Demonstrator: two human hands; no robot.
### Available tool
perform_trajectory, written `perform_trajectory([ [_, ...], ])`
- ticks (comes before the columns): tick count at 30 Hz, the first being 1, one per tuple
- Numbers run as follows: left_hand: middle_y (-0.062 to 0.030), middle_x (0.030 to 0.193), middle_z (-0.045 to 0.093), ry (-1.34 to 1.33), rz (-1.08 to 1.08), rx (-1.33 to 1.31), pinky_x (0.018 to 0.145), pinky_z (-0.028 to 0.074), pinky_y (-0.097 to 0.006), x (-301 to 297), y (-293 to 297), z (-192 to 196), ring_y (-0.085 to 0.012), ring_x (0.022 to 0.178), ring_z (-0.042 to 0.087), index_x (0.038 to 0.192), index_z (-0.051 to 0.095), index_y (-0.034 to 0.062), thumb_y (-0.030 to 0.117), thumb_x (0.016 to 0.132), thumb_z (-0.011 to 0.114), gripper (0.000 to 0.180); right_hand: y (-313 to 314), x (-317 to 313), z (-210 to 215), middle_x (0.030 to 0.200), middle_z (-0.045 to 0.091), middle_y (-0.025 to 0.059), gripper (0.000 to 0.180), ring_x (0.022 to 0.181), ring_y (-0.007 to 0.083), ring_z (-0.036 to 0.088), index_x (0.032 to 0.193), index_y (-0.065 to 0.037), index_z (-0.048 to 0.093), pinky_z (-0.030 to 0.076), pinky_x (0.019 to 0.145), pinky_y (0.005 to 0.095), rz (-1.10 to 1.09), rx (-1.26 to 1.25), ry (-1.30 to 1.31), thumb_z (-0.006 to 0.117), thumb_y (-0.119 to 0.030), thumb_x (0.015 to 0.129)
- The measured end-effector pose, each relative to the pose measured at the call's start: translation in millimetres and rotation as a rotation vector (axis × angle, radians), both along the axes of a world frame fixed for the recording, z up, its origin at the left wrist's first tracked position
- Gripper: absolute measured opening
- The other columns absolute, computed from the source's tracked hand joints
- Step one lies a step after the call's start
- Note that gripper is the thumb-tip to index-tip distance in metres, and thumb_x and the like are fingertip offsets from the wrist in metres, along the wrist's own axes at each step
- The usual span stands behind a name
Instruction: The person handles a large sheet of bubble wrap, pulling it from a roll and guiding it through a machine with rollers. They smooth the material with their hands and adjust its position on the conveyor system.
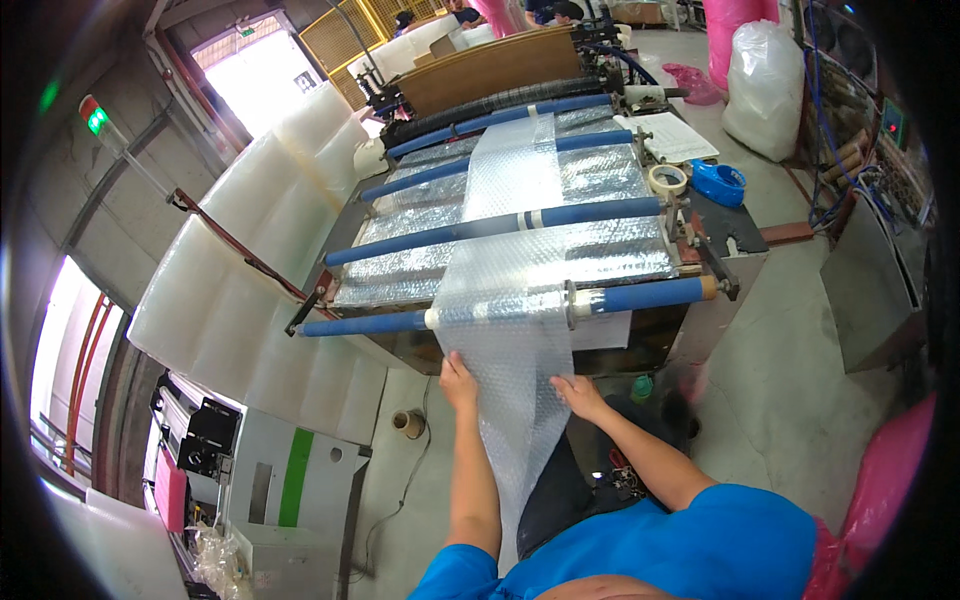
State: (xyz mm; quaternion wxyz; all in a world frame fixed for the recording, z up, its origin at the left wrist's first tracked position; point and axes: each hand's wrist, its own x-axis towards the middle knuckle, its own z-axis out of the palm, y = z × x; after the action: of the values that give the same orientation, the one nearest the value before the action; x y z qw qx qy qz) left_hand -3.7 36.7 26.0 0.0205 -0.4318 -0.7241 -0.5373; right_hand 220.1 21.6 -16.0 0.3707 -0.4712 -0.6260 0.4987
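A long strip of clear bubble wrap (515, 365) runs over several blue rollers of a machine and hangs down from the front roller (648, 295) towards my body. My left hand (459, 382) grips the strip's left edge, its fingertips just below that roller. On the opposite edge, my right hand (581, 397) pinches the film between thumb and fingers. Between my hands the sheet is spread fairly flat; below them it narrows and folds as it trails past my legs. Silvery quilted sheeting (625, 255) lies beneath the rollers.
Tape rolls, one cream (667, 180) and one blue (719, 184), sit on the machine's right side beside papers (680, 136). Large bubble-wrap rolls (235, 250) stand at left, behind a grey machine (300, 480). A cardboard core (408, 424) and cable lie on the floor.
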Motion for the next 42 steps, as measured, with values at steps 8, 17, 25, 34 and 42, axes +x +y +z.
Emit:
perform_trajectory([
  [8, -0.0117, 0.074, 0.058, -0.228, 0.014, -0.109, 0.065, 0.041, -0.036, -8, 15, 37, -0.0238, 0.07, 0.054, 0.082, 0.053, -0.0001, 0.05, 0.069, 0.059, 0.052, 34, -16, 47, 0.056, 0.052, 0.0022, 0.035, 0.051, 0.0086, 0.048, 0.068, 0.0, 0.056, 0.039, 0.049, 0.0233, -0.196, 0.13, 0.059, 0.054, -0.033, 0.079],
  [17, -0.0127, 0.082, 0.058, -0.317, -0.114, -0.289, 0.07, 0.041, -0.03, -4, -74, 30, -0.0203, 0.076, 0.053, 0.091, 0.052, 0.0006, 0.041, 0.064, 0.069, 0.051, -30, -17, 35, 0.054, 0.054, 0.0052, 0.035, 0.051, 0.0137, 0.051, 0.071, 0.0, 0.058, 0.041, 0.051, 0.0282, -0.093, -0.008, 0.081, 0.057, -0.035, 0.076],
  [25, -0.0023, 0.075, 0.057, -0.477, -0.26, -0.082, 0.06, 0.039, -0.02, -19, -93, 103, -0.0071, 0.068, 0.048, 0.08, 0.055, -0.0014, 0.022, 0.079, 0.058, 0.023, -103, -8, 94, 0.057, 0.053, 0.0019, 0.036, 0.051, 0.0062, 0.048, 0.068, -0.003, 0.057, 0.038, 0.046, 0.0216, 0.157, -0.248, 0.289, 0.055, -0.037, 0.079],
  [34, -0.0106, 0.065, 0.054, -0.185, -0.113, -0.044, 0.056, 0.039, -0.033, -3, -50, -11, -0.0201, 0.059, 0.05, 0.082, 0.049, 0.0002, 0.033, 0.083, 0.047, 0.033, -43, -9, -15, 0.052, 0.051, 0.0089, 0.046, 0.05, 0.0184, 0.051, 0.068, -0.002, 0.058, 0.041, 0.051, 0.0333, -0.041, -0.055, -0.102, 0.048, -0.046, 0.079],
  [42, -0.0128, 0.06, 0.049, -0.151, -0.047, 0.072, 0.053, 0.037, -0.035, 6, -40, -17, -0.0239, 0.054, 0.046, 0.079, 0.045, 0.0007, 0.038, 0.084, 0.045, 0.037, -36, -13, -35, 0.055, 0.053, 0.0154, 0.05, 0.056, 0.0319, 0.054, 0.071, -0.002, 0.057, 0.041, 0.053, 0.0381, -0.099, 0.041, -0.139, 0.045, -0.05, 0.079],
])
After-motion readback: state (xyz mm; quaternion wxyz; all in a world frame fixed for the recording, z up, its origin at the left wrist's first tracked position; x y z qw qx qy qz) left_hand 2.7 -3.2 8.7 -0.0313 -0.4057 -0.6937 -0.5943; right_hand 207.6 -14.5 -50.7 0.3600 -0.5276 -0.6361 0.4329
